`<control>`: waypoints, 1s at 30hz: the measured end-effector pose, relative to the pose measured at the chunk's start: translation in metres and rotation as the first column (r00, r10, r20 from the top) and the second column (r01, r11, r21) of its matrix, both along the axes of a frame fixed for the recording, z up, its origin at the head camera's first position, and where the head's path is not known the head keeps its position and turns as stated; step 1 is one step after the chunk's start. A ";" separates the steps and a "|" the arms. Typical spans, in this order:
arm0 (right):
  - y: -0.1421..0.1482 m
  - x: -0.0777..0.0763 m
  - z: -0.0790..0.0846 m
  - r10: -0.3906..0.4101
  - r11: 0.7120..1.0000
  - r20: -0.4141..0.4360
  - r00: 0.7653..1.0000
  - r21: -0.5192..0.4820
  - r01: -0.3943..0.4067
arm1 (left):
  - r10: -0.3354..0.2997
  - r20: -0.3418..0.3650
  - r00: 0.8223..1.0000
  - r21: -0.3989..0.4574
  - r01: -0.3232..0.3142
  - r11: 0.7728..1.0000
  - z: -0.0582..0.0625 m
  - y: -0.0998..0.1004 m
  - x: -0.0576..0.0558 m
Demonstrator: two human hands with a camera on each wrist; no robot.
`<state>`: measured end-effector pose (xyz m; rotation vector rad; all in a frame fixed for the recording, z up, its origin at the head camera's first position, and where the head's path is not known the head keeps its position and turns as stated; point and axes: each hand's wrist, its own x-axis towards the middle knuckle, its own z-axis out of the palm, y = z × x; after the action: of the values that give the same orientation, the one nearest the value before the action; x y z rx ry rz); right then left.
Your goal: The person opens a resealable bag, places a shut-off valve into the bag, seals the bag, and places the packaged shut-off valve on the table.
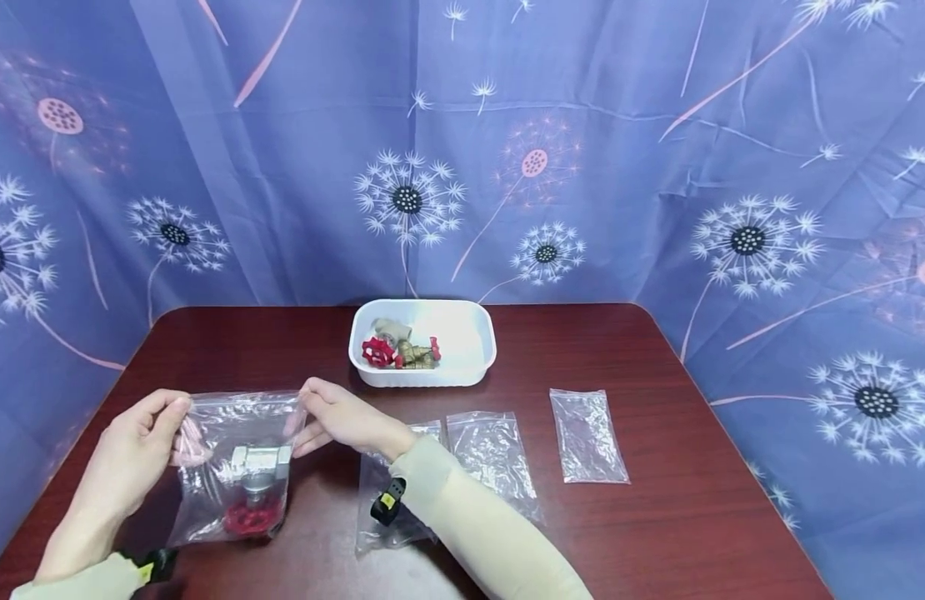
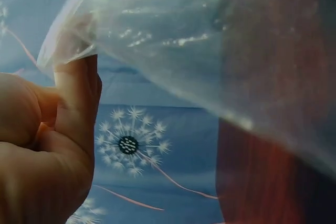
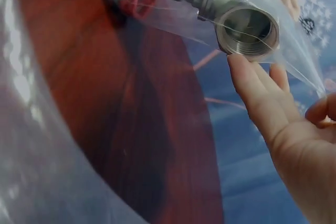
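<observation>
We saw the left hand [image 1: 128, 454] pinching one top corner of a clear bag [image 1: 215, 429] and the right hand [image 1: 350, 419] pinching the other, hands well apart! Inside hung a metal valve [image 1: 260, 462], red wheel [image 1: 251, 518] lowest, right fingertips [image 3: 240, 69] just beside its round opening. Across the counter [image 1: 695, 525] we had a white tub [image 1: 462, 377] of fittings [image 1: 417, 354], and three more bags [image 1: 588, 437] lay to the right.
</observation>
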<state>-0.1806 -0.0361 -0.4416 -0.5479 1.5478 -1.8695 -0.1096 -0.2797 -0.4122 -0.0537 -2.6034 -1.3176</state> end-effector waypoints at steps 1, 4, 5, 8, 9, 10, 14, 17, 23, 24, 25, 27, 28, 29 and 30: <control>-0.003 0.001 0.000 0.001 1.000 0.019 1.000 0.001 -0.001 | -0.013 0.011 1.000 0.034 0.013 0.999 -0.002 -0.003 -0.001; -0.010 0.002 -0.002 -0.008 1.000 0.081 0.997 0.006 0.007 | -0.064 0.054 0.996 0.140 0.056 0.989 -0.009 -0.013 -0.006; -0.012 0.002 -0.003 -0.016 1.000 0.102 0.995 0.011 0.015 | -0.080 0.067 0.995 0.163 0.068 0.984 -0.011 -0.016 -0.008; -0.018 0.002 -0.006 -0.048 0.999 0.165 0.985 0.027 0.044 | -0.116 0.100 0.988 0.194 0.095 0.976 -0.016 -0.024 -0.013; -0.019 0.001 -0.007 -0.058 0.998 0.183 0.981 0.031 0.053 | -0.129 0.113 0.985 0.214 0.102 0.972 -0.017 -0.026 -0.015; -0.021 0.001 -0.008 -0.065 0.998 0.197 0.978 0.036 0.059 | -0.147 0.126 0.981 0.246 0.113 0.963 -0.018 -0.028 -0.017; -0.026 0.000 -0.009 -0.076 0.997 0.236 0.969 0.048 0.066 | -0.202 0.175 0.964 0.315 0.140 0.939 -0.019 -0.035 -0.021; -0.031 0.000 -0.010 -0.081 0.996 0.261 0.962 0.061 0.068 | -0.221 0.216 0.951 0.305 0.149 0.941 -0.019 -0.040 -0.022; -0.038 -0.003 -0.016 -0.129 0.989 0.324 0.937 0.111 0.097 | -0.246 0.316 0.916 0.312 0.145 0.939 -0.021 -0.044 -0.031; -0.039 -0.003 -0.016 -0.134 0.988 0.332 0.934 0.116 0.100 | -0.254 0.330 0.909 0.324 0.143 0.935 -0.022 -0.045 -0.033; -0.039 -0.004 -0.017 -0.139 0.987 0.340 0.930 0.120 0.104 | -0.266 0.346 0.900 0.339 0.145 0.930 -0.023 -0.046 -0.035; -0.041 -0.005 -0.020 -0.146 0.986 0.351 0.925 0.126 0.108 | -0.293 0.375 0.879 0.369 0.149 0.917 -0.026 -0.049 -0.039; -0.042 -0.006 -0.021 -0.147 0.986 0.357 0.922 0.129 0.107 | -0.301 0.390 0.870 0.381 0.146 0.913 -0.027 -0.051 -0.041; -0.043 -0.006 -0.022 -0.150 0.985 0.363 0.919 0.132 0.108 | -0.308 0.405 0.861 0.386 0.144 0.911 -0.029 -0.052 -0.042; -0.044 -0.007 -0.023 -0.153 0.985 0.369 0.917 0.136 0.109 | -0.313 0.418 0.853 0.394 0.140 0.908 -0.031 -0.054 -0.044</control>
<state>-0.1875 -0.0798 -0.4647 -0.0230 1.4431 -1.8388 -0.1531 -0.3335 -0.4430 0.0202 -2.7520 -2.1048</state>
